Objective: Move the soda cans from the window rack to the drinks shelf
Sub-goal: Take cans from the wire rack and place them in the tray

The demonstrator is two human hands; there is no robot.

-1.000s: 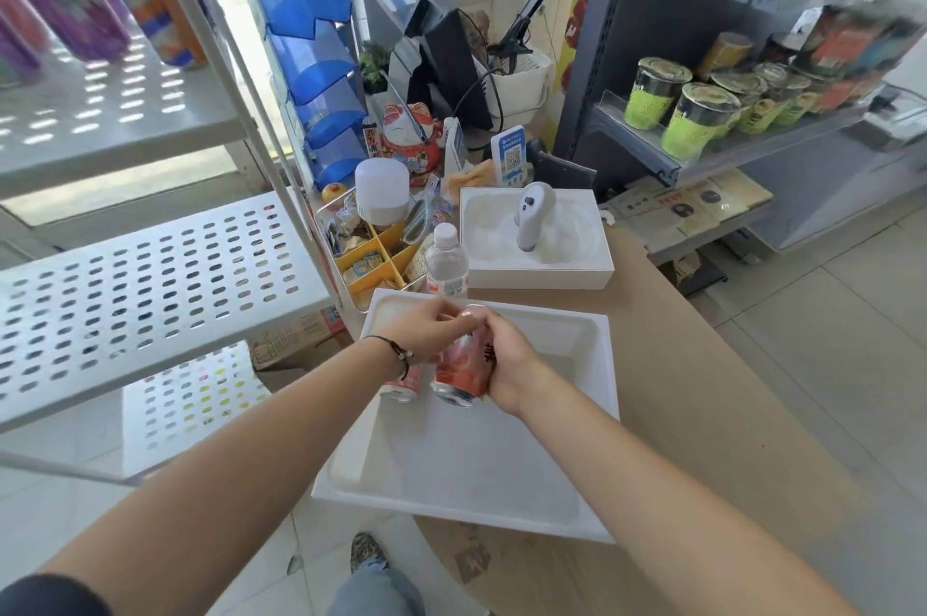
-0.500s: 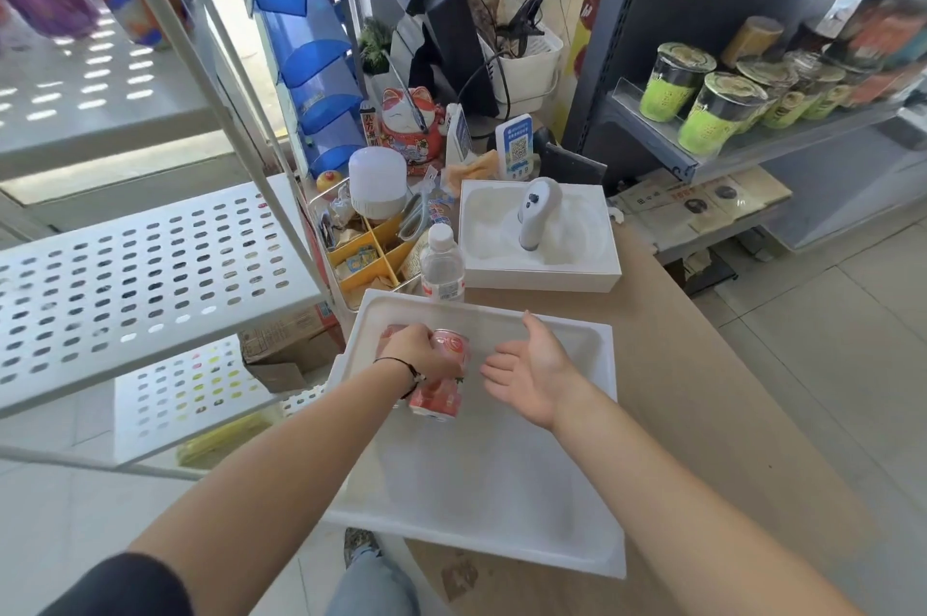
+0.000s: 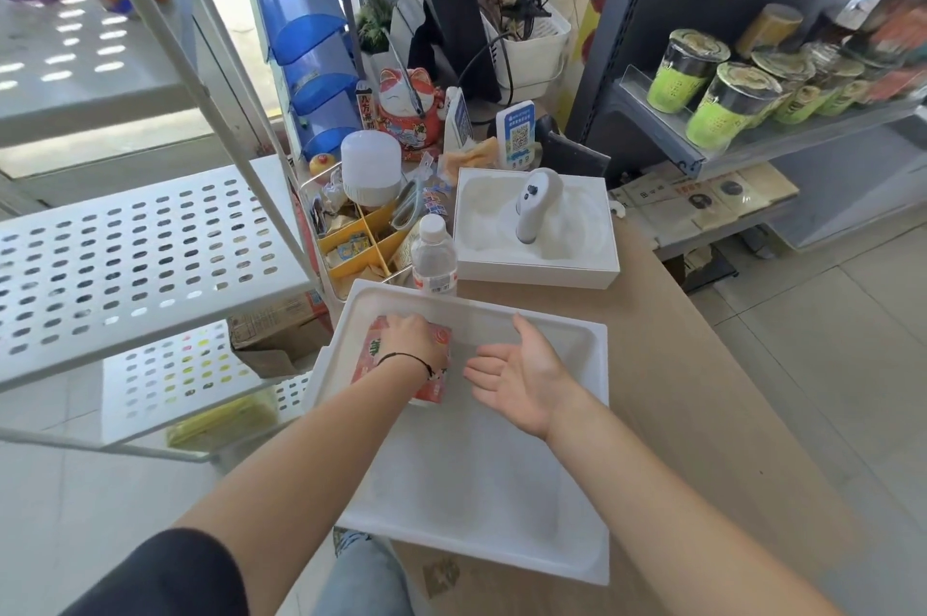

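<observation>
Two red-pink soda cans (image 3: 437,364) stand side by side in the far left corner of a white foam tray (image 3: 481,475) on the brown counter. My left hand (image 3: 414,342) lies over their tops with its fingers curled around them, hiding most of both. Just right of the cans, my right hand (image 3: 521,369) hovers over the tray with the palm up, the fingers straight, and nothing in it. The white perforated window rack (image 3: 125,259) stands at the left, its middle shelf bare.
A water bottle (image 3: 434,257) stands right behind the tray. Beyond it are a yellow organiser (image 3: 361,244) and a white box with a handheld scanner (image 3: 534,209). A grey shelf with green-labelled cups (image 3: 722,98) is at the right. Tiled floor lies beyond the counter edge.
My right hand has let go of the can and opened. My left hand has shifted both cans left and back into the tray's corner.
</observation>
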